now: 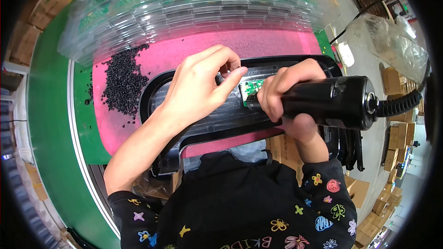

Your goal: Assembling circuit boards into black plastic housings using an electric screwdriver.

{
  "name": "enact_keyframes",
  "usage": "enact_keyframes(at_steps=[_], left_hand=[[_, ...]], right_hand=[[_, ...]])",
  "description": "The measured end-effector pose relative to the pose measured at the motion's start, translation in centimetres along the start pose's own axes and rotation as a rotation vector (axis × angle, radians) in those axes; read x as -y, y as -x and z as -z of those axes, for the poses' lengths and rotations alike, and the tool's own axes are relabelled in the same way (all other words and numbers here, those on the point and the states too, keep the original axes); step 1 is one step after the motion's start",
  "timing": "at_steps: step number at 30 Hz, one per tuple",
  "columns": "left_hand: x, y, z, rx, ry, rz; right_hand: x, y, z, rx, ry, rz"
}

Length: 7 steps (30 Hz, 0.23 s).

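My right hand is wrapped round a thick black electric screwdriver that lies almost level. Its tip end meets the lower edge of a small green circuit board. That board sits inside a long black plastic housing with a raised rim. Over the left half of the housing is my left hand, thumb and forefinger drawn together beside the board. What those fingertips pinch, if anything, is too small to name. My right fingers hide the board's right side.
A pile of small black parts lies on the pink mat, left of the housing. Stacked clear plastic trays holding green boards line the far side. A coiled black cable runs off right from the screwdriver. Cardboard boxes stand beyond.
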<state>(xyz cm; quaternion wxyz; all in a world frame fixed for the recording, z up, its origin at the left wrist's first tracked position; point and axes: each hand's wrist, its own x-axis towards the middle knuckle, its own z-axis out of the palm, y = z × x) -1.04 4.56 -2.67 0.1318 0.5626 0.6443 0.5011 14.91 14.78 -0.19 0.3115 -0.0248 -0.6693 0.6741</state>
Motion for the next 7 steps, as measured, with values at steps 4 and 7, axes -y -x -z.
enact_keyframes(at_steps=[4, 7], left_hand=[[0.1, 0.2, -0.2, 0.021, 0.053, 0.036], [0.2, 0.1, -0.2, 0.037, 0.034, 0.024]], right_hand=[[-0.1, -0.2, 0.4, 0.154, -0.025, -0.037], [0.0, -1.0, 1.4, 0.32, -0.008, -0.053]])
